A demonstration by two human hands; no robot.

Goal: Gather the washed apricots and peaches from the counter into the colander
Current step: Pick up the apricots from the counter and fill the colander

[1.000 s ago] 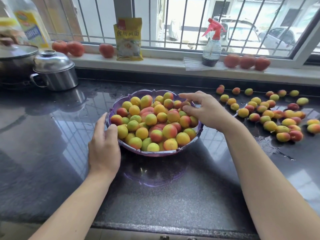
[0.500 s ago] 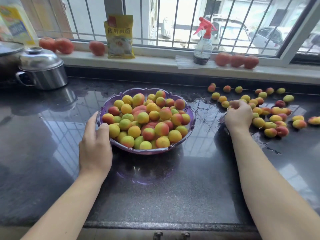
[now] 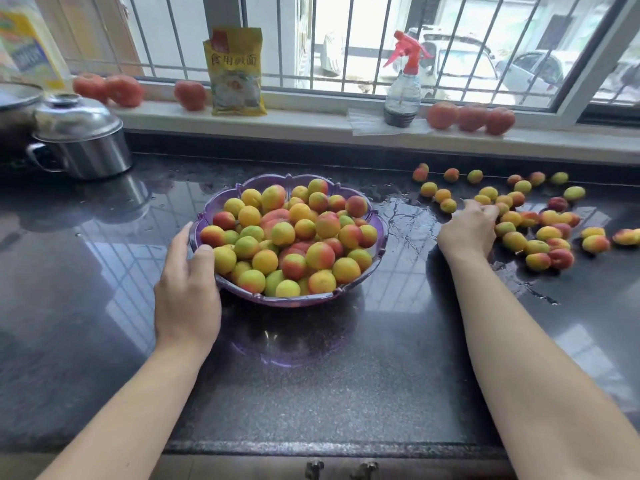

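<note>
A purple colander (image 3: 221, 202) stands on the dark counter, heaped with yellow, orange and red apricots and peaches (image 3: 294, 237). My left hand (image 3: 187, 289) grips its near left rim, thumb on the rim's edge. Several loose fruits (image 3: 540, 233) lie scattered on the wet counter to the right. My right hand (image 3: 467, 230) is at the left edge of that scatter, its fingers curled over fruit there; what is under the palm is hidden.
A lidded steel pot (image 3: 83, 140) stands at the back left. On the window sill are tomatoes (image 3: 471, 117), a yellow packet (image 3: 237, 72) and a spray bottle (image 3: 403, 88). The counter's front edge (image 3: 311, 448) runs below my forearms. Water pools (image 3: 408, 220) between colander and fruit.
My right hand left the colander's far right rim and moved right to the loose fruit, where its fingers now curl over some. The left hand has stayed on the rim.
</note>
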